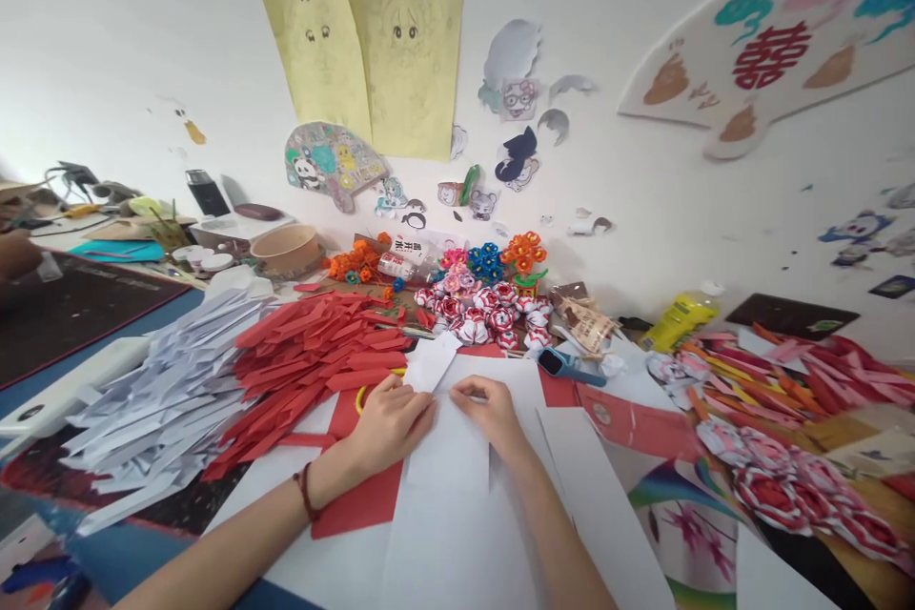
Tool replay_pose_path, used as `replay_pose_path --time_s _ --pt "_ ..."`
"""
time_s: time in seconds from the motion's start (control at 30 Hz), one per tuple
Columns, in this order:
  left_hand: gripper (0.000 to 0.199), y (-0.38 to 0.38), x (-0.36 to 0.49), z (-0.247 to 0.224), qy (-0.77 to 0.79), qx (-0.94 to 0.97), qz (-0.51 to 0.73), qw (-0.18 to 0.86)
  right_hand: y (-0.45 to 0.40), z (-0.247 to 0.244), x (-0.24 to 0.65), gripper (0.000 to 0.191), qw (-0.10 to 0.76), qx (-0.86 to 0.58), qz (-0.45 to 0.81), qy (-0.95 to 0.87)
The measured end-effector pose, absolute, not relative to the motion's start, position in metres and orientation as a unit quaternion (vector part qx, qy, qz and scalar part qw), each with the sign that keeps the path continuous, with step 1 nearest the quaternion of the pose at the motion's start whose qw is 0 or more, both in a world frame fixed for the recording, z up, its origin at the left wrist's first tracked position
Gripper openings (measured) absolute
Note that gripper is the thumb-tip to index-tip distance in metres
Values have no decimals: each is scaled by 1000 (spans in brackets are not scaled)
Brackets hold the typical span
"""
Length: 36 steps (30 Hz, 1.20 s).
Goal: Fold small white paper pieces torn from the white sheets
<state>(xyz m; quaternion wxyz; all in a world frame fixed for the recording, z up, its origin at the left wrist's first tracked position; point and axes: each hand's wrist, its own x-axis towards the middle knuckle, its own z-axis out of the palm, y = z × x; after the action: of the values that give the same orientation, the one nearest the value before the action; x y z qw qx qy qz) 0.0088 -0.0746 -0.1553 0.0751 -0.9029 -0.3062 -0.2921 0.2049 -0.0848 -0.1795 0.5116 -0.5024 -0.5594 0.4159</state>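
Note:
White paper sheets point(457, 534) lie in front of me, with a narrower white piece point(450, 457) on top. My left hand point(393, 415) is curled on a folded white paper strip point(433, 360) that sticks up past its fingers. Close to its right, my right hand point(490, 410) rests on the white paper, thumb and fingertips pinched together; whether paper is between them is too small to tell. A yellow scissor handle point(361, 398) shows behind my left hand, over red paper point(357, 500).
Piles of folded white strips point(172, 391) and red strips point(307, 353) lie to the left. Behind are red-and-white paper flowers point(493, 310) and a blue watch point(568, 367). A yellow bottle point(679, 316) and coloured strips point(786, 376) are at right. Another person's hand point(18, 253) shows far left.

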Motion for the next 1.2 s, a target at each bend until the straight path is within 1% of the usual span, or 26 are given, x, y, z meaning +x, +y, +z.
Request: replay_pose_path --time_s 0.23,0.33,0.47,0.53,0.67,0.77,0.97,1.07,1.2 --pt "28 -79 5 -156 -317 -898 -293 83 -89 -172 206 26 484 -498 436 -572" --pt "29 -79 3 -155 -322 -894 -304 71 -93 -172 202 30 502 -511 422 -557" --pt "26 -76 7 -145 -358 -883 -304 12 -96 -161 194 33 546 -535 367 -531" --pt "20 -70 12 -137 -383 -866 -316 -52 -93 -151 192 32 558 -531 350 -533" --pt "21 -51 25 -128 -408 -842 -343 -82 -75 -136 188 28 589 -521 311 -534" --pt "23 -37 30 -131 -414 -826 -366 -109 -60 -143 185 29 610 -527 282 -521" --pt "28 -32 19 -148 -402 -811 -375 -200 -63 -168 178 28 592 -534 295 -527" --pt "31 -34 15 -148 -404 -802 -375 -233 -70 -164 176 26 586 -531 299 -533" --pt "31 -36 13 -145 -405 -794 -377 -252 -75 -156 174 23 574 -517 310 -555"
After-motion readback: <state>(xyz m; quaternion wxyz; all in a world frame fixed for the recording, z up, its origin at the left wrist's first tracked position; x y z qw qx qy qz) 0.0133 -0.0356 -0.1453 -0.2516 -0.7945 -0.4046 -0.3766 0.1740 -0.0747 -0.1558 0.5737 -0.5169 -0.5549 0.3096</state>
